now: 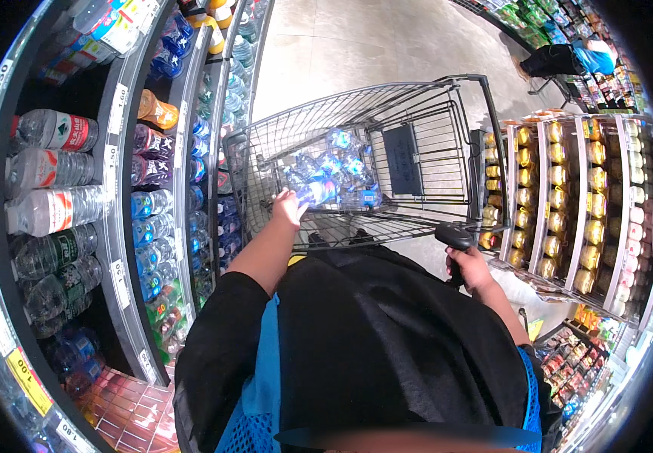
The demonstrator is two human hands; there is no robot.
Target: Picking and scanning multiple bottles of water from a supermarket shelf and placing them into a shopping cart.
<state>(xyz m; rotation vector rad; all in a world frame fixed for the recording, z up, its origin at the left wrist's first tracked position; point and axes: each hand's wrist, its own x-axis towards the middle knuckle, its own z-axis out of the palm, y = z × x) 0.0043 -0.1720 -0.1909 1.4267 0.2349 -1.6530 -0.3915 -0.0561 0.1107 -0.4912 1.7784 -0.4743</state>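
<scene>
Over a wire shopping cart (417,215), my left hand (286,208) grips a clear plastic bottle with a blue label (318,193). Several similar blue-labelled water bottles (352,164) lie loose in the cart basket beneath and beyond it. At my right side, my right hand (469,265) is closed around the handle of a black handheld barcode scanner (454,236). The scanner's head stands above my fist, close to the cart's near right corner. My left fingers partly hide the end of the held bottle.
Shelves of drink bottles (54,167) with price-tag edges (115,170) rise close on my left. A rack of gold-lidded jars (556,175) stands right of the cart. Grey floor (354,42) stretches beyond. A person in a blue top (592,56) is at the far right.
</scene>
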